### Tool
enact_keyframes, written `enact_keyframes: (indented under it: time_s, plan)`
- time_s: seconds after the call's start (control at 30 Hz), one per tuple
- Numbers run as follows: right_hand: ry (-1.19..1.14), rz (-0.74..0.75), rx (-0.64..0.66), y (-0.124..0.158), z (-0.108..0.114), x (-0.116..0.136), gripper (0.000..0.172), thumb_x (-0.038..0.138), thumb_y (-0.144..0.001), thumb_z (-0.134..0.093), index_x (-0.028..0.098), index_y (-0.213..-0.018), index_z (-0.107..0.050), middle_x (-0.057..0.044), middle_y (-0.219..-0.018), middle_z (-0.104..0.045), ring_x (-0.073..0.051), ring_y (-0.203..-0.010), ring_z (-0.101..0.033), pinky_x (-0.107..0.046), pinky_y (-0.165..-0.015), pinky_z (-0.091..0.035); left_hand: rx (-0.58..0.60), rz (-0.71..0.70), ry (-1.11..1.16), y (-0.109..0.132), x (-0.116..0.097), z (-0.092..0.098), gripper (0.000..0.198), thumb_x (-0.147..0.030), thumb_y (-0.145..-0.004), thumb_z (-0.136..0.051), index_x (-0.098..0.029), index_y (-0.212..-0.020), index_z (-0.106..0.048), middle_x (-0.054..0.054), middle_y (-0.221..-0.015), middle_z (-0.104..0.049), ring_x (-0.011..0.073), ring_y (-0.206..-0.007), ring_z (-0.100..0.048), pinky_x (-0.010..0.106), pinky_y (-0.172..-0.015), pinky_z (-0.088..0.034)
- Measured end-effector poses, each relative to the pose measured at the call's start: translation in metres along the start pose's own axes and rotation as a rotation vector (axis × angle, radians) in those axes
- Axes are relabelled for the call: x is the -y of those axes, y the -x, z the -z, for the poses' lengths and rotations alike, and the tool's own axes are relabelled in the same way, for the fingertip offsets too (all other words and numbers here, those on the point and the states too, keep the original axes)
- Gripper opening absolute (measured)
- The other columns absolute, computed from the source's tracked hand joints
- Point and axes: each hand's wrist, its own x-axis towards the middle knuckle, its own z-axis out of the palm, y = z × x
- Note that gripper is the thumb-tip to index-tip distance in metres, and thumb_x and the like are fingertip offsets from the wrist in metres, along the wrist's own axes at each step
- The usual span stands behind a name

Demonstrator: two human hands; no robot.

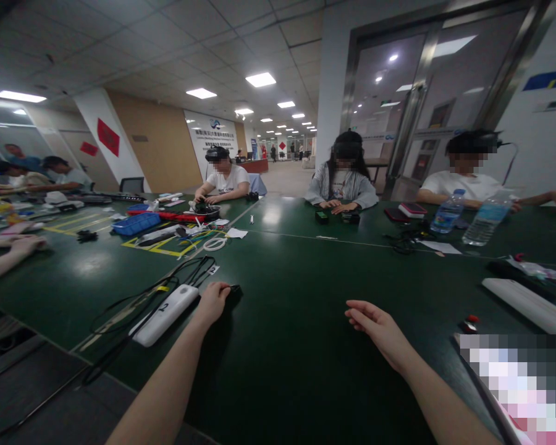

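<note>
My left hand (214, 301) is closed at the fingertips on the near edge of a small black box-like object (235, 293), which rests on the dark green table (287, 358). The exact kind of this object is too dark to make out. Over the table to the right hovers my right hand (369, 318), its fingers loosely bent and the thumb a little apart, with nothing visible in it. Just left of my left hand lies a white power bank-shaped case (165, 315) marked "2", with black cables (115, 303) looped beside it.
Two plastic water bottles (484, 219) stand at the back right. A long white case (528, 303) and a pixelated screen (519, 389) lie at the right. Farther left are a blue basket (136, 224) and loose cables. Several people with headsets sit around the table.
</note>
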Motion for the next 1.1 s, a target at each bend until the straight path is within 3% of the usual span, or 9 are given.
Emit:
enact_keyframes:
  time_s: [0.3,0.5,0.63,0.93,1.1]
  plan:
    - [-0.015,0.035,0.006,-0.007,0.002,-0.01,0.034,0.037,-0.069,-0.058,0.023,-0.1,-0.059,-0.004,-0.092,-0.064,-0.02,-0.085,-0.057,-0.035,-0.078,-0.044,-0.135,0.045,0.03,0.002,-0.008,-0.006,0.021,-0.024,-0.077,-0.04,-0.011,-0.087,-0.054,0.01,-0.095,-0.053,0.0174,-0.092,-0.051,0.028,-0.085,-0.038]
    - [-0.002,0.028,0.026,-0.008,0.004,-0.013,0.034,0.036,-0.072,-0.055,0.024,-0.103,-0.057,-0.003,-0.096,-0.063,-0.02,-0.088,-0.056,-0.035,-0.079,-0.044,-0.009,0.044,0.006,0.008,-0.021,-0.003,0.02,-0.026,-0.08,-0.038,-0.016,-0.091,-0.052,0.006,-0.089,-0.059,0.0173,-0.086,-0.055,0.028,-0.076,-0.041]
    - [-0.001,0.016,0.019,-0.007,0.004,-0.011,0.035,0.036,-0.071,-0.056,0.023,-0.103,-0.057,-0.004,-0.096,-0.063,-0.02,-0.089,-0.056,-0.034,-0.079,-0.044,0.043,0.012,-0.03,0.011,-0.026,0.0,0.021,-0.024,-0.081,-0.037,-0.016,-0.092,-0.053,0.007,-0.096,-0.059,0.0176,-0.089,-0.055,0.027,-0.078,-0.04]
    - [-0.014,0.018,0.012,-0.004,0.003,-0.006,0.033,0.035,-0.07,-0.057,0.023,-0.101,-0.059,-0.004,-0.094,-0.063,-0.019,-0.086,-0.057,-0.034,-0.078,-0.045,-0.026,0.01,-0.091,0.011,-0.026,0.002,0.026,-0.023,-0.082,-0.035,-0.015,-0.097,-0.055,0.009,-0.096,-0.057,0.0173,-0.091,-0.054,0.028,-0.082,-0.04]
    - [-0.007,0.009,0.007,-0.003,0.002,-0.005,0.033,0.035,-0.07,-0.057,0.023,-0.101,-0.058,-0.004,-0.094,-0.063,-0.019,-0.086,-0.057,-0.034,-0.077,-0.045,0.023,-0.013,-0.104,0.012,-0.028,0.003,0.027,-0.024,-0.083,-0.035,-0.017,-0.096,-0.057,0.008,-0.098,-0.056,0.0177,-0.091,-0.054,0.028,-0.081,-0.04]
